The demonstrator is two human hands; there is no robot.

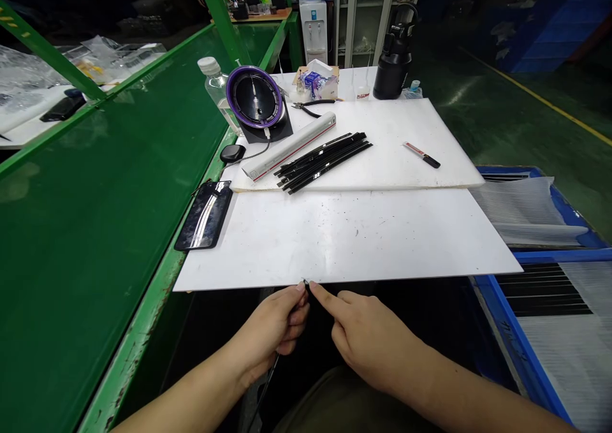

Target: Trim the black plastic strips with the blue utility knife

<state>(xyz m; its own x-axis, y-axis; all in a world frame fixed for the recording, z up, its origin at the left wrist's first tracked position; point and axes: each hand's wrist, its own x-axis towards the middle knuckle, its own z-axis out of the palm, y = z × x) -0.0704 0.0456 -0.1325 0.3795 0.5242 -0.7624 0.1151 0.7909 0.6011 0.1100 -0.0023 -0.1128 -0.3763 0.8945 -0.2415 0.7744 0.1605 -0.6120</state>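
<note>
My left hand (277, 328) is closed around a thin black strip (268, 375) that runs down past my wrist, its top end at the near edge of the white board (349, 242). My right hand (368, 337) points its index finger at that top end, the fingertip touching it, the other fingers curled. On the raised white board (406, 133) farther back lies a pile of several similar black strips (322, 159) beside a long white bar with a red edge (291, 146).
A black phone (204, 215) lies at the left edge by the green conveyor (95, 197). At the back: a purple-rimmed round device (254, 98), a clear bottle (217, 88), pliers (310, 106), a black jug (394, 57), a marker (421, 154). Blue bins (535, 273) with white sheets stand at the right.
</note>
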